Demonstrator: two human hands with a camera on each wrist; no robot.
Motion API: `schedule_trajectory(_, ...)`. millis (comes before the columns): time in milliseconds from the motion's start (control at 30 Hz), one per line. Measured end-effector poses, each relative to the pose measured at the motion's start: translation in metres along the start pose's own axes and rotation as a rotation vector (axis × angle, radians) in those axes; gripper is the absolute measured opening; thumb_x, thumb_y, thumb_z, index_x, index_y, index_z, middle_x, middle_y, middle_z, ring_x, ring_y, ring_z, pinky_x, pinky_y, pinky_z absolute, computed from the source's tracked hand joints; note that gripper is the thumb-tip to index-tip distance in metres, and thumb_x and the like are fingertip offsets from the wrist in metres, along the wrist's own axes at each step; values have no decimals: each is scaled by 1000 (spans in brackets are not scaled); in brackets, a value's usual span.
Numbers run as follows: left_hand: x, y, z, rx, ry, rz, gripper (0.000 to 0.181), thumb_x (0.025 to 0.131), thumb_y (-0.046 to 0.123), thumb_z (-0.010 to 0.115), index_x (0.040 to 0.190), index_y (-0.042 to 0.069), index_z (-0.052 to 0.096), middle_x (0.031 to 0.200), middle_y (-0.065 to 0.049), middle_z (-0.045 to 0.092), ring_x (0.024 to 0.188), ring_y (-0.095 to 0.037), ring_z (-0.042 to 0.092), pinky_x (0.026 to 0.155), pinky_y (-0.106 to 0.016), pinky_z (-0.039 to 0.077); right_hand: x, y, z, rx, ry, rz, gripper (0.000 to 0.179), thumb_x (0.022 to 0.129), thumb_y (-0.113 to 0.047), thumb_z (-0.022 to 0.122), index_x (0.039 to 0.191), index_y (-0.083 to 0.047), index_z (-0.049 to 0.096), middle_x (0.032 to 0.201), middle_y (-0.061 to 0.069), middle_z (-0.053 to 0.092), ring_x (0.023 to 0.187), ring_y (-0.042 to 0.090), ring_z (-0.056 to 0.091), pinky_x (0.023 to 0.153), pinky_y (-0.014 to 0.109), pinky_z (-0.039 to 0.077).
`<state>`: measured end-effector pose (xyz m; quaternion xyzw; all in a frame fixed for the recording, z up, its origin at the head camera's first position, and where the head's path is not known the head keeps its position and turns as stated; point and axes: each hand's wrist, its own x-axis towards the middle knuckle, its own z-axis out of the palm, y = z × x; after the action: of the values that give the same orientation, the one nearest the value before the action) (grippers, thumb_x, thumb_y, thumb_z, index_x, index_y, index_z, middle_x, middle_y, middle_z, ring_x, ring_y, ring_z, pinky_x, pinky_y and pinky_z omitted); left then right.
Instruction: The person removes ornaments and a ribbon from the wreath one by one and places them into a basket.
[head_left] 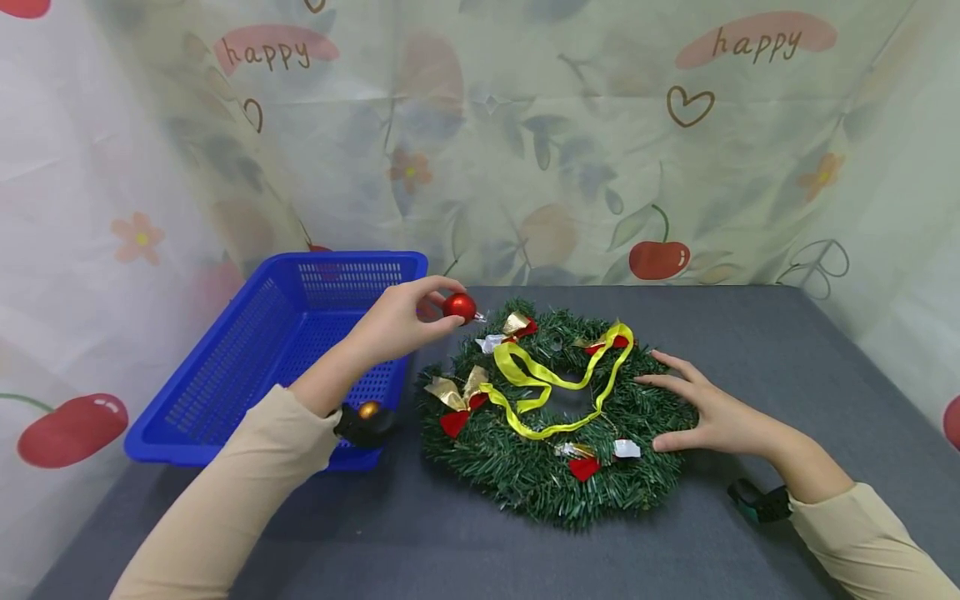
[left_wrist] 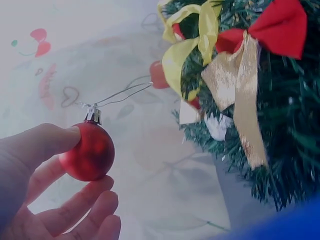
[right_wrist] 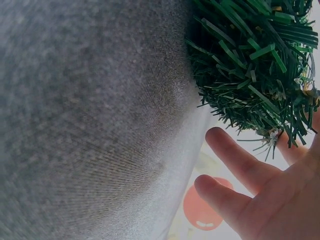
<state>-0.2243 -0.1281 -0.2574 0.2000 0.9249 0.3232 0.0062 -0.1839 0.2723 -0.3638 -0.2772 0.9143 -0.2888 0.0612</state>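
My left hand (head_left: 392,323) pinches a red ball (head_left: 460,308) near the wreath's (head_left: 517,467) far-left edge, seemingly to leave its cap (left_wrist: 93,115) free, while my right hand (head_left: 723,418), fingers spread, holding nothing, flanks the wreath's right side, perhaps to steady it.

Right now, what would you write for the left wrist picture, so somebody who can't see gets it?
A left hand pinches a shiny red ball with a silver cap. To the right is a green wreath with yellow ribbon and a red-and-gold bow; behind the ball is pale printed cloth.
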Motion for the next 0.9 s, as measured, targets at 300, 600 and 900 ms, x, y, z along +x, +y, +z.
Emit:
schedule_trajectory(300, -7, -10, -10, -19, 38, -11, 37, 88, 28, 64, 123, 21, 57, 108, -9, 67, 91, -22, 64, 67, -31, 51, 0, 1, 0, 3, -1, -4, 70, 77, -33, 75, 137, -13, 44, 152, 23, 9, 133, 52, 18, 90, 70, 33)
schedule_trajectory(600, -12, -22, -23, -15, 83, -29, 37, 89, 25, 63, 124, 19, 56, 110, -12, 66, 93, -24, 64, 68, -31, 52, 0, 0, 1, 6, 0, -1, 70, 78, -33, 75, 137, -13, 44, 152, 22, 9, 133, 52, 19, 89, 69, 34)
schedule_trajectory(900, -19, -36, -37, -17, 99, -89, 42, 91, 23, 60, 131, 13, 50, 125, -19, 59, 112, -33, 60, 87, -47, 51, -1, -1, 0, 7, 3, 3, 71, 77, -34, 75, 137, -12, 44, 152, 22, 9, 133, 52, 20, 89, 69, 35)
